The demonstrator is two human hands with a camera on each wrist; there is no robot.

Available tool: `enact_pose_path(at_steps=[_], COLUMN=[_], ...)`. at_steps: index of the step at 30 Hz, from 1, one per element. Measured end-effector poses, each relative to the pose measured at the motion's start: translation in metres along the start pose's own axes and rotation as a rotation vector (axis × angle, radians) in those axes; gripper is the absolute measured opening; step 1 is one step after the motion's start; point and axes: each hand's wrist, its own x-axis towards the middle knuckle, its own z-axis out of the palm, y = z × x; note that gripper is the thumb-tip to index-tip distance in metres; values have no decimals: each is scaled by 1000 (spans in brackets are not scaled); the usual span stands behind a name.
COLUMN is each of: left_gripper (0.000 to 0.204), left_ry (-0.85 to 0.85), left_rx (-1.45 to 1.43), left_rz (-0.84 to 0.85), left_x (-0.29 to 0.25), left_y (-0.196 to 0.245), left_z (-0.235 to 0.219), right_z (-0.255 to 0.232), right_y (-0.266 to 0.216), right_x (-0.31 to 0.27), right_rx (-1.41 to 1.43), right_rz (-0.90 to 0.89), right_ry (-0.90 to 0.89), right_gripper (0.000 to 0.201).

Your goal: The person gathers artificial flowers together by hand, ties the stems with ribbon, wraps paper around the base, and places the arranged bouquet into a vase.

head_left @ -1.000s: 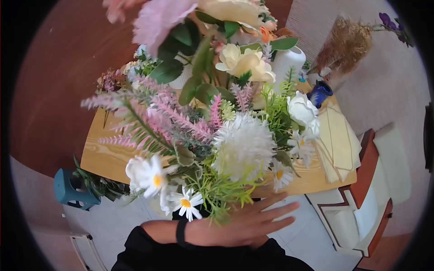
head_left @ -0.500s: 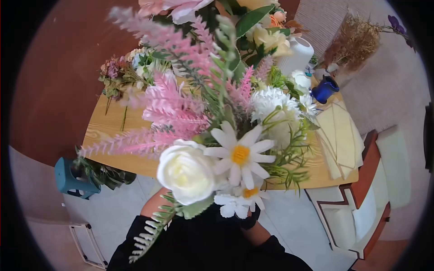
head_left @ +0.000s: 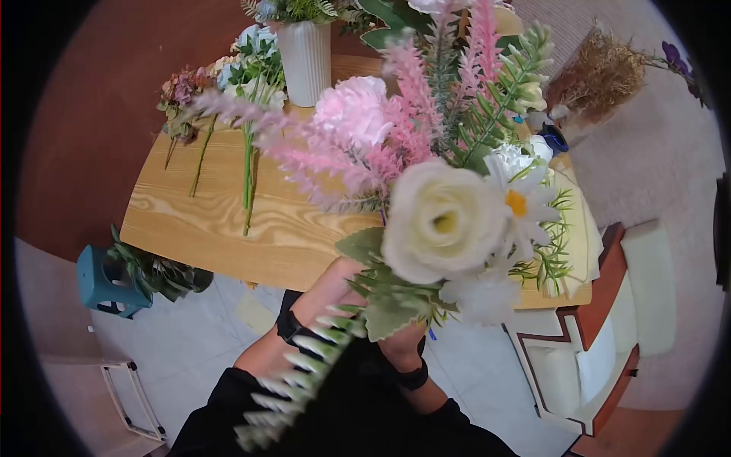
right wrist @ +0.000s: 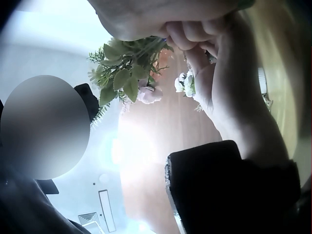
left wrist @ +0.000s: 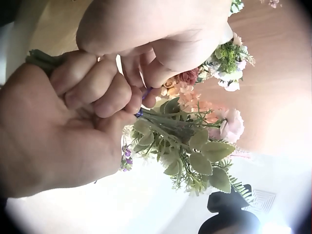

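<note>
In the head view a bouquet of artificial flowers, with a white rose [head_left: 442, 221], daisies [head_left: 525, 206] and pink spikes [head_left: 415, 114], fills the middle and leans toward me. My right hand [left wrist: 63, 131] grips its bundled green stems [left wrist: 41, 59], with fingers curled round them. A blue tie [left wrist: 139, 113] circles the stems beside the right thumb. My left hand [left wrist: 165, 34] bends over the stems from the other side, its thumb and fingers pinching the tie's loose end. In the head view, leaves and blooms hide most of both hands.
Several flower stems [head_left: 247, 179] lie on the wooden table [head_left: 183, 228] near a white ribbed vase [head_left: 306, 65]. Cream wrapping sheets [head_left: 582, 228] and a blue vase [head_left: 553, 137] stand on the right side. A teal stool [head_left: 110, 282] is on the floor at left.
The left hand, stretched out with spread fingers a second ago, is now at the stems. The bouquet has turned and shifted right, bringing the white rose to the front.
</note>
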Motion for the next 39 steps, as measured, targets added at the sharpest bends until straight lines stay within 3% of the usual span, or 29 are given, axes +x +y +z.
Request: enact_pose_path(at_steps=[2, 3, 5, 6, 8, 12, 14, 15, 16, 18, 20, 21, 26, 28, 30, 33, 35, 39], left_gripper=[17, 16, 14, 13, 11, 8, 6, 6, 8, 9, 8, 12, 23, 23, 24, 26, 27, 28], left_ry=[-15, -21, -25, -24, -18, -18, -30, -151, -275, -211, -380, -368, -510, -554, -652, -642, -619, -584], left_rx=[115, 172, 288, 346, 465, 696, 624, 906, 1186, 1289, 1590, 1562, 1781, 1789, 1884, 1839, 1830, 1831], left_rz=[57, 87, 143, 170, 221, 310, 227, 403, 580, 659, 964, 1017, 1064, 1067, 1074, 1032, 986, 977], left_x=[-3, -10, 7, -4, -11, -3, -28, -38, -44, -46, -48, -46, -39, -37, -38, -40, -41, -45], left_y=[-4, -3, -13, -3, -18, -10, -7, -6, -5, -7, -8, -11, -6, -10, -10, -8, -2, 0], left_z=[-6, -15, -1, -12, -19, -20, 9, 13, 12, 5, 9, 5, 5, 3, 2, -1, -9, -19], right_z=[1, 3, 15, 12, 15, 25, 30, 23, 22, 22, 19, 20, 26, 28, 19, 23, 23, 24], right_y=[-10, -9, -16, -24, -20, -58, -72, -73, -75, -80, -75, -74, -67, -58, -43, -49, -56, -50], right_x=[4, 3, 1, 3, 5, 6, 7, 6, 5, 3, 0, -1, -5, -8, -14, -11, -9, -12], right_rx=[359, 356, 217, 509, 334, 401, 455, 485, 482, 499, 526, 467, 312, 441, 540, 574, 455, 480], right_rz=[-2, 1, -128, -152, 20, 140, 206, 210, 218, 420, 435, 421, 457, 399, 357, 341, 513, 540], right_ry=[-70, -73, 103, 11, 252, 303, 338, 213, 213, 256, 218, 215, 253, 304, 231, 254, 251, 204], right_gripper=[39, 39, 29, 16, 3, 15, 24, 29, 29, 23, 26, 25, 21, 16, 14, 13, 17, 20])
